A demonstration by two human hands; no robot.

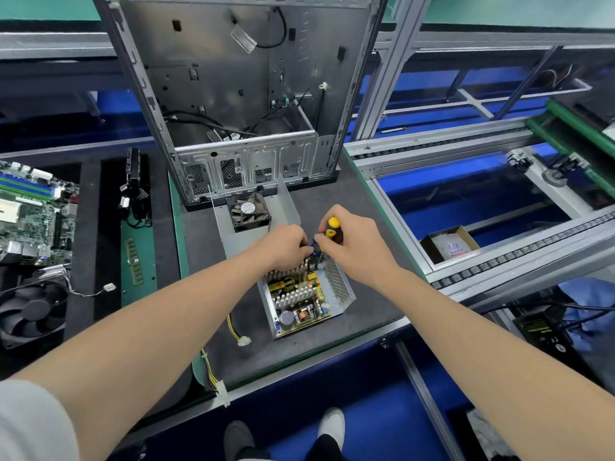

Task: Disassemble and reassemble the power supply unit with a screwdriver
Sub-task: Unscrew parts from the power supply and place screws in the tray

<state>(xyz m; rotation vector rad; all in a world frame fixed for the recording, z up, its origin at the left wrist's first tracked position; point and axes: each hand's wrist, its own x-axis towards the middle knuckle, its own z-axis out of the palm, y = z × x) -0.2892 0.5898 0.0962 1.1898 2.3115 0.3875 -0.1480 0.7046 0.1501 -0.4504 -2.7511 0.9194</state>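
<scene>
The opened power supply unit [339, 291] sits on the dark mat at centre, its circuit board [299, 301] with heat sinks exposed. Its removed metal cover [286, 204], carrying a black fan [248, 211], lies just behind it. My right hand [356, 247] grips a yellow-and-black screwdriver [333, 229], held upright with its shaft pointing down into the far end of the unit. My left hand [283, 246] rests on the far edge of the unit, fingers pinched by the screwdriver shaft. The tip and any screw are hidden by my fingers.
An empty computer case [246, 94] stands upright behind the cover. At left lie a motherboard [33, 211], a black fan [31, 314], a RAM stick [134, 261] and cables. A small cardboard box [449, 244] sits in the conveyor frame at right. Yellow cables [233, 327] trail toward the front edge.
</scene>
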